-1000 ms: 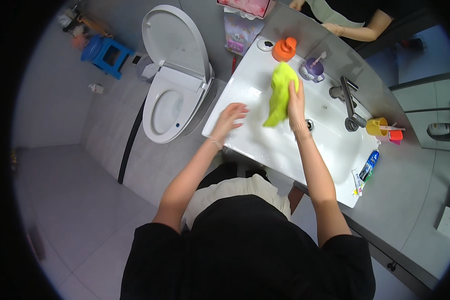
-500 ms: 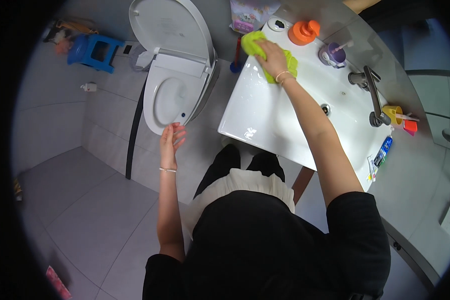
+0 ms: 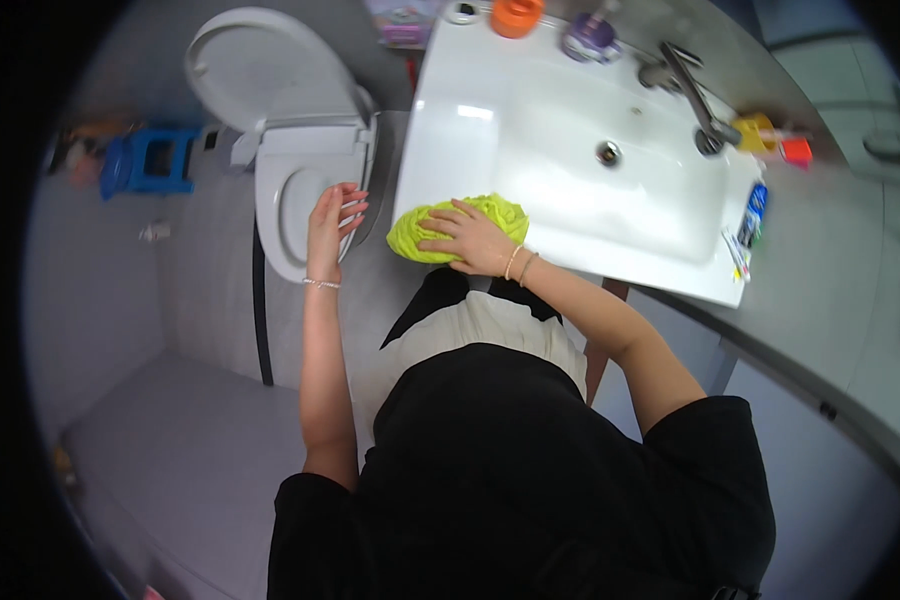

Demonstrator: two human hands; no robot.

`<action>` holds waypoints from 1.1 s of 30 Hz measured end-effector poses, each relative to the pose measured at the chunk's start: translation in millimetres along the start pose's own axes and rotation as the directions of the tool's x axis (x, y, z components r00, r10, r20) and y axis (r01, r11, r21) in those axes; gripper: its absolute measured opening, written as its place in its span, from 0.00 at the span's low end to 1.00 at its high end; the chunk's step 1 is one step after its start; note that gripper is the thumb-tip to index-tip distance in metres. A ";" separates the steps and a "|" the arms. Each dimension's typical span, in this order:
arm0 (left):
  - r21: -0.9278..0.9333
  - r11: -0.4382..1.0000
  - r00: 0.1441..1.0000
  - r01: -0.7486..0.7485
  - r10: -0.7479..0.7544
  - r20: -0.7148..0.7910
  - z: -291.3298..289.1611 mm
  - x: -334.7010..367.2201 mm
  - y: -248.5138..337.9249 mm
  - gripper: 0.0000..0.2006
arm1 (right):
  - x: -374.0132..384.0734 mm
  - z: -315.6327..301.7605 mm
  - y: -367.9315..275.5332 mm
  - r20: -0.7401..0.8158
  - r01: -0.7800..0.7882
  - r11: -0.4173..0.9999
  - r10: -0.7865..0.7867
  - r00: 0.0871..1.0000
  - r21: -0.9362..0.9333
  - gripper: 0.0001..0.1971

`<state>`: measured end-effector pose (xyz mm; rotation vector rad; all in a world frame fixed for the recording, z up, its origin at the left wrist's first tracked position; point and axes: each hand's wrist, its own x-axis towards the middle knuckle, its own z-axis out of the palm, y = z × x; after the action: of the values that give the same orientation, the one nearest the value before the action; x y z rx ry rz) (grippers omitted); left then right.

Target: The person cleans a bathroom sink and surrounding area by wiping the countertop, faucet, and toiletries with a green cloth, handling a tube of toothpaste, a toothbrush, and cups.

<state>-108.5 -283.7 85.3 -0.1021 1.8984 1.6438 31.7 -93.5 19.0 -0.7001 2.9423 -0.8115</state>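
My right hand [image 3: 476, 241] presses down on a bunched yellow-green cleaning cloth [image 3: 502, 213], its fingers spread and bent over the folds. The cloth lies on the near left corner of the white washbasin [image 3: 455, 150], partly over its front edge. Off to the left, my left hand [image 3: 327, 228] hangs in the air, holding nothing, with its fingers loosely apart. In the picture it overlaps the bowl of the white toilet [image 3: 281, 190], whose lid is raised.
Along the basin's back stand an orange bottle [image 3: 515, 17], a purple cup [image 3: 588, 40], a grey faucet [image 3: 685, 85] and a yellow cup [image 3: 753, 133]. A blue toothpaste tube [image 3: 755, 213] lies at the right edge. A blue stool [image 3: 160, 162] is beyond the toilet.
My right hand has drawn the cloth from the basin's far left side to its near left corner. My left hand stays raised and empty. The whole view has shifted.
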 end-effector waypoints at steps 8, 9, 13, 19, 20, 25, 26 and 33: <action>0.209 0.978 0.989 0.015 -0.045 0.144 38.3 14.9 1.0 0.16 | -182.6 -22.9 1.6 -0.272 -0.560 0.813 0.509 0.816 -0.159 0.28; 0.226 0.974 0.984 0.016 -0.055 0.169 44.2 19.6 1.3 0.16 | -211.0 -27.6 5.6 -0.319 -0.586 0.797 0.523 0.790 -0.145 0.28; 0.230 0.973 0.965 -0.022 -0.039 0.261 58.4 19.3 7.7 0.15 | -301.5 -46.8 16.2 -0.375 -0.719 0.667 0.627 0.683 -0.196 0.30; 0.220 0.974 0.966 -0.050 -0.009 0.258 27.6 16.0 2.9 0.16 | -345.0 -95.7 25.9 -0.144 -0.891 0.315 0.915 0.376 -0.328 0.26; 0.219 0.975 0.973 -0.045 -0.007 0.231 19.6 15.0 2.7 0.16 | -326.2 -99.4 27.0 -0.165 -0.942 0.253 0.942 0.292 -0.221 0.26; 0.229 0.973 0.993 0.005 -0.032 0.114 -17.2 8.6 -9.2 0.15 | -137.3 -47.6 -14.5 -0.337 -0.652 0.710 0.702 0.628 0.266 0.26; 0.241 0.971 0.993 0.010 -0.038 0.115 -20.7 8.5 -11.4 0.15 | -96.4 -26.5 -27.0 -0.261 -0.591 0.794 0.607 0.751 0.146 0.28; 0.248 0.969 0.987 -0.017 -0.024 0.161 -13.2 13.7 -22.0 0.14 | 14.4 27.2 -40.0 -0.283 -0.437 0.884 0.382 0.880 -0.165 0.31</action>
<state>-115.1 -296.2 59.9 0.1288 1.9573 1.3535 38.8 -143.4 16.5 0.0514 3.2525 -0.5623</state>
